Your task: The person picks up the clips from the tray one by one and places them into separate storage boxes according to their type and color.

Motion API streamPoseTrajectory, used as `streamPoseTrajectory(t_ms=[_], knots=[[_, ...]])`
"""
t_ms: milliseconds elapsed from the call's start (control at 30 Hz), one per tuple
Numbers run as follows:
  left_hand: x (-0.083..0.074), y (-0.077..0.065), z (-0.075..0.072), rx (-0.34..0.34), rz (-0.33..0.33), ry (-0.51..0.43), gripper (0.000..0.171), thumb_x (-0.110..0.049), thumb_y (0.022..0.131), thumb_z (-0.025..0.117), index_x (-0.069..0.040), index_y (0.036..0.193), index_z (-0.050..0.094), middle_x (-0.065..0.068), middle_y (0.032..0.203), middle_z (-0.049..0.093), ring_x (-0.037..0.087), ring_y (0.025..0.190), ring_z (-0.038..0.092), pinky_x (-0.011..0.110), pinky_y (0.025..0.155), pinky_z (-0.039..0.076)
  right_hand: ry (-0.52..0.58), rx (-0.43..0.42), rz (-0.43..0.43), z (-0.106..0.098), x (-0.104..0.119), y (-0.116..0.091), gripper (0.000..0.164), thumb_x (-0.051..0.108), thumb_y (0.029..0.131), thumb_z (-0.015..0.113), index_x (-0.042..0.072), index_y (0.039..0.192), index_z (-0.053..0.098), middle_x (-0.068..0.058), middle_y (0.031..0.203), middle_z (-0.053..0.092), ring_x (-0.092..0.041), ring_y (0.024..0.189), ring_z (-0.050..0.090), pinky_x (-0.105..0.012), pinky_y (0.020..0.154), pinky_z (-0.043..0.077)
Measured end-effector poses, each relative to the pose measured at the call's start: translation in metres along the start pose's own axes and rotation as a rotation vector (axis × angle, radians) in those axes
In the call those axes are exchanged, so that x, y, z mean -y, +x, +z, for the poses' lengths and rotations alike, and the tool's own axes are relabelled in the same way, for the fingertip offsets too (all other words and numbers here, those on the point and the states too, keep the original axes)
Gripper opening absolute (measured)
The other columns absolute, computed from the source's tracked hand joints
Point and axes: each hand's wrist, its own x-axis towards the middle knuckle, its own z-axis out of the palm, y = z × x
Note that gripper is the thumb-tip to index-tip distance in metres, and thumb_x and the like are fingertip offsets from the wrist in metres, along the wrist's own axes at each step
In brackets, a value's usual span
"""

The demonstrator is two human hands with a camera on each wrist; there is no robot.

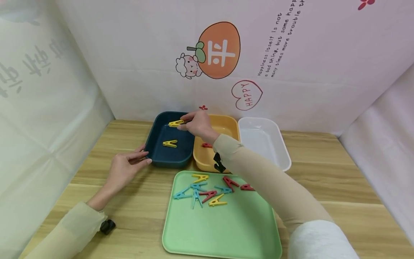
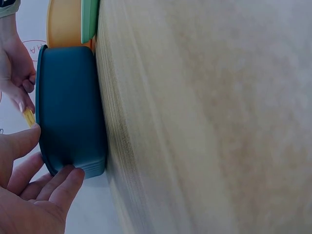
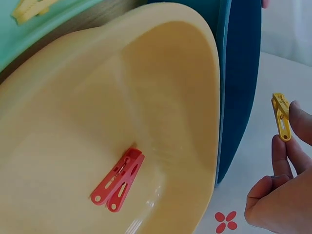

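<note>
My right hand pinches a yellow clothespin between thumb and fingertips, over the dark blue bin. In the right wrist view this clothespin is held by one end, above the bin's rim. A second yellow clothespin lies on the blue bin's floor. At that bin's near left corner, my left hand rests with its fingers extended. The left wrist view shows the thumb at the rim and the fingertips against the outer wall.
A yellow-orange bin with a red clothespin adjoins the blue one, partly behind my right arm. Right of it stands a white bin. In front, a green tray bears several yellow, blue and red clothespins. A printed cloth hangs behind.
</note>
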Motion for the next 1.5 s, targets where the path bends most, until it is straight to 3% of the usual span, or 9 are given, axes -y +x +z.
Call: streamPoseTrajectory(t_ms=[800,1033,1267,1500], knots=[[-0.001,-0.001,-0.001,0.006,-0.023,-0.005,0.037,-0.015,0.097,0.08,0.008,0.126,0.073,0.019,0.147,0.059,0.036,0.119,0.068,0.011,0.082,0.054,-0.054,0.009,-0.03,0.018,0.002,0.004,0.032,0.014,0.09,0.087,0.005,0.12,0.08,-0.007,0.109,0.074,-0.024,0.098,0.062,-0.028,0.081,0.058],[-0.001,0.0,-0.001,0.01,-0.021,-0.012,0.037,-0.015,0.097,0.08,0.008,0.125,0.073,0.018,0.147,0.059,0.035,0.12,0.068,0.012,0.082,0.054,-0.076,0.008,0.004,0.025,0.003,0.007,0.031,0.015,0.09,0.088,0.006,0.119,0.081,-0.005,0.109,0.074,-0.023,0.096,0.062,-0.026,0.081,0.058],[-0.001,0.0,-0.002,0.01,-0.018,-0.007,0.037,-0.015,0.097,0.08,0.008,0.126,0.073,0.019,0.146,0.059,0.036,0.12,0.067,0.011,0.082,0.054,-0.049,-0.002,0.012,0.029,0.0,0.01,0.032,0.012,0.09,0.087,0.006,0.12,0.08,-0.007,0.111,0.073,-0.024,0.095,0.062,-0.028,0.083,0.059],[-0.001,0.0,-0.002,0.008,-0.02,-0.005,0.037,-0.013,0.096,0.081,0.008,0.126,0.073,0.018,0.146,0.059,0.035,0.119,0.068,0.012,0.082,0.054,-0.095,-0.003,0.002,0.026,-0.006,0.013,0.037,0.017,0.09,0.088,0.004,0.123,0.078,-0.008,0.118,0.073,-0.025,0.101,0.063,-0.03,0.086,0.059]])
